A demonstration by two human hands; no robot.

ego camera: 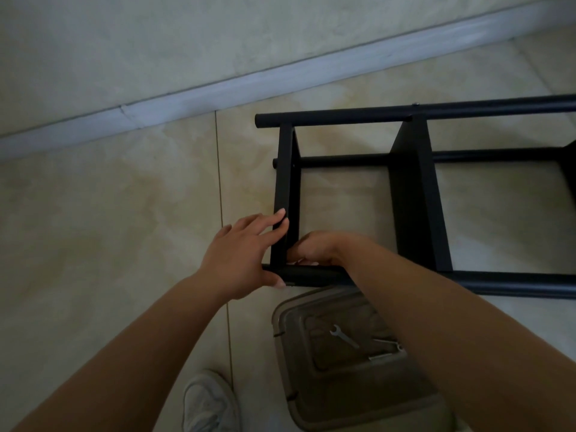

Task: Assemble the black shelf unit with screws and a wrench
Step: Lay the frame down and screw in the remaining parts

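Observation:
The black shelf unit (408,194) lies on its side on the tiled floor, its round poles running left to right and its flat boards standing across them. My left hand (243,257) grips the end board near the front pole, fingers over the board's edge and thumb under the pole. My right hand (318,249) reaches inside that corner with curled fingers; what they pinch is hidden. A small silver wrench (343,335) lies on a clear plastic lid below the front pole, with another metal tool (386,349) beside it.
The clear plastic box lid (336,369) sits on the floor directly under my right forearm. A white shoe (207,400) shows at the bottom. A wall with a pale skirting board (218,88) runs diagonally behind the shelf unit.

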